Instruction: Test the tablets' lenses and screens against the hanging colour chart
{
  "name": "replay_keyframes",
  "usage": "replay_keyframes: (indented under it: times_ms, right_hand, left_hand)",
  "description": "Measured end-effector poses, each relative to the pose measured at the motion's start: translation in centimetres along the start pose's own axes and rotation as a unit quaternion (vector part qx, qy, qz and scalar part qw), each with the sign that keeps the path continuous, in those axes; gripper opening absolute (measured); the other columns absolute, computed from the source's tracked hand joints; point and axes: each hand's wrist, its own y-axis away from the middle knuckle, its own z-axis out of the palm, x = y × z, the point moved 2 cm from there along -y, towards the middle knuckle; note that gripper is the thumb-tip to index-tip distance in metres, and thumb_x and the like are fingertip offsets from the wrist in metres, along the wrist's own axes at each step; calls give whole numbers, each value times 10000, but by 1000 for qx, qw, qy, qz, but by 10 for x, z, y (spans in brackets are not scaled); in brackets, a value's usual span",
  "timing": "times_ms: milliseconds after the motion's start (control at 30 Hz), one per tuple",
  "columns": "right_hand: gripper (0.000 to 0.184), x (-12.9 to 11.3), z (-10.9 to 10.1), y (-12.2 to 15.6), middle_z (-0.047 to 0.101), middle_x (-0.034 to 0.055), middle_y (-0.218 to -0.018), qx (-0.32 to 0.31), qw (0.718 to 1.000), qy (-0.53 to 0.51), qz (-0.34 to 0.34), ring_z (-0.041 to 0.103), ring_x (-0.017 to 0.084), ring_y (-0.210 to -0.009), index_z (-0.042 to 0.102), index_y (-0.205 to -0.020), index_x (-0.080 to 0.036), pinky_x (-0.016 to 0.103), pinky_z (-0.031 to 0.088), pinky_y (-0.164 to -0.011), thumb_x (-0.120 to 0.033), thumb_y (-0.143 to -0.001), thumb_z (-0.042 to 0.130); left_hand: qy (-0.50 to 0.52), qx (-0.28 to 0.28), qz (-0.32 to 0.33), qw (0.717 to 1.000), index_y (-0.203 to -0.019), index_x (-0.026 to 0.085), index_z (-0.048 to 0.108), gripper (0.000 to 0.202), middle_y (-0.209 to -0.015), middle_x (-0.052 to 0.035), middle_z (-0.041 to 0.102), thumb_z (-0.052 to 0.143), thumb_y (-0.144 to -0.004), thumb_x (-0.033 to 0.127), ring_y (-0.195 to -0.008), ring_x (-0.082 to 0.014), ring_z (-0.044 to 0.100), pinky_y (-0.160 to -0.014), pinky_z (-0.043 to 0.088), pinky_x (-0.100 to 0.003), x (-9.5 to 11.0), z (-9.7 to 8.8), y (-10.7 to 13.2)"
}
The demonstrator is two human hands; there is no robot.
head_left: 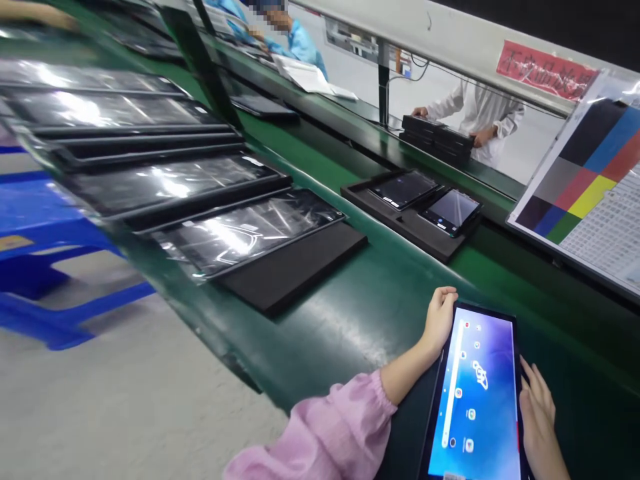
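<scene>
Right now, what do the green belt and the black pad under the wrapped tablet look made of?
The green belt looks like PVC or rubber: smooth, semi-gloss, streaked with light. The black pad looks like foam, dull with no glare, though rubber is possible.

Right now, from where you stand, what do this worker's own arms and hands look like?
The left forearm comes out of a loose pink sleeve, gathered at a ruffled elastic cuff. The left hand and the right hand are bare, with no gloves. No right sleeve shows in view.
</scene>
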Motion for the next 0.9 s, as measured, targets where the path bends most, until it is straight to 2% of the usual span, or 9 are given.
replay_keyframes:
  times_ms: [133, 200, 333, 433, 500, 600, 733, 800, 900]
  right_hand:
    - [681, 2, -3, -3, 406, 7, -1634, -10, 997, -70, 24, 146, 368, -1579, 646, -1418, -349, 629, 18, -1270, -796, -967, 398]
    - [680, 2, -2, -3, 404, 8, -1635, -10, 989, -140, 50, 175, 355, -1575, 660, -1403, -339, 600, 56, -1283, -801, -941, 474]
    - [677, -7, 7, 4, 441, 26, -1613, -12, 935, -336, 112, 306, 341, -1535, 653, -1413, -302, 532, 189, -1281, -723, -882, 668]
    - [634, -17, 12, 4, 510, 17, -1559, -4, 894, -439, 95, 399, 332, -1489, 641, -1423, -301, 488, 298, -1241, -583, -867, 757]
    - [662, -22, 9, -6, 591, 38, -1483, -11, 874, -478, 84, 543, 347, -1371, 610, -1455, -285, 495, 418, -1157, -483, -847, 782]
    - [709, -18, -14, -30, 676, 62, -1369, 58, 869, -484, 84, 643, 353, -1238, 626, -1440, -232, 477, 506, -1053, -400, -773, 798]
    - [683, 9, -62, -58, 633, 32, -1429, 197, 862, -460, 77, 541, 332, -1368, 678, -1380, -216, 423, 426, -1143, -444, -743, 770]
    - [699, 24, -82, -61, 648, 37, -1410, 215, 859, -458, 80, 552, 341, -1358, 687, -1366, -216, 440, 415, -1152, -473, -720, 761]
    - [692, 36, -95, -52, 714, 85, -1299, 175, 866, -460, 87, 618, 388, -1272, 749, -1262, -197, 506, 454, -1104, -516, -650, 797]
  left_hand:
    - [-7, 3, -1, 1000, -894, 204, 659, 262, -881, -32, 691, 602, -731, 401, -883, -231, 632, -833, 473, -338, -4, 0, 0]
    - [-4, 2, 1, 1000, -889, 203, 660, 303, -939, -53, 721, 612, -702, 437, -929, -248, 649, -860, 482, -351, -3, -1, -2]
    - [10, 2, 3, 1000, -868, 202, 656, 387, -934, -77, 743, 602, -658, 522, -989, -286, 668, -904, 500, -386, 6, -3, -5]
    - [14, -8, -3, 1000, -859, 208, 661, 420, -954, -82, 742, 622, -619, 551, -1062, -328, 652, -1005, 480, -450, 9, -3, -5]
    - [12, -21, -4, 1000, -870, 217, 674, 414, -1029, -80, 733, 640, -607, 534, -1160, -349, 616, -1111, 420, -485, 6, -1, -6]
    - [15, -43, -13, 999, -912, 228, 696, 396, -1183, -72, 709, 674, -624, 500, -1297, -350, 558, -1222, 336, -485, -8, 1, -10]
    - [21, -58, -22, 998, -881, 238, 677, 341, -1241, -64, 702, 658, -671, 505, -1311, -342, 568, -1229, 363, -501, -18, 2, -13]
    - [0, -76, -34, 996, -880, 234, 684, 347, -1219, -67, 711, 657, -668, 508, -1258, -342, 606, -1190, 419, -512, -14, 3, -11]
    - [-46, -127, -32, 990, -923, 213, 713, 417, -1178, -85, 721, 702, -650, 528, -1180, -339, 650, -1044, 545, -461, -1, 5, -5]
